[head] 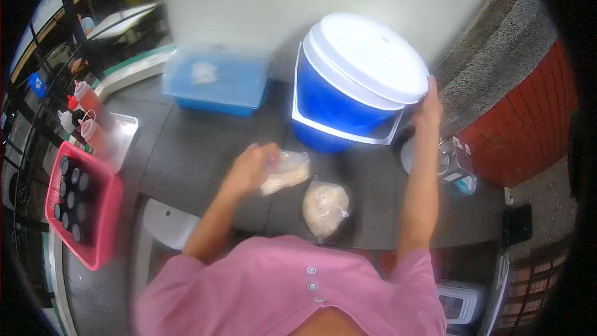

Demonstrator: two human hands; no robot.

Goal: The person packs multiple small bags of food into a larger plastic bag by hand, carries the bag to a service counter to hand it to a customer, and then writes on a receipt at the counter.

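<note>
My left hand (254, 165) has its fingers on the top of a clear plastic bag (289, 175) with pale, off-white contents; the fingertips are blurred. Just right of it, a second, rounder knotted bag (325, 209) of similar stuff rests on the dark counter. A blue bucket (345, 98) stands behind the bags, its white handle hanging down in front. Its white lid (371, 58) sits on top. At the lid's right rim is my right hand (428, 105), gripping the edge, with some fingers hidden behind it.
A blue plastic bin (217, 81) with a translucent lid stands against the wall. On the left are sauce squeeze bottles (91, 102), a metal tray (125, 137) and a pink basket (105, 224) of dark-capped bottles. A metal-and-glass appliance (450, 158) is at right. A sink (170, 224) lies near my left forearm.
</note>
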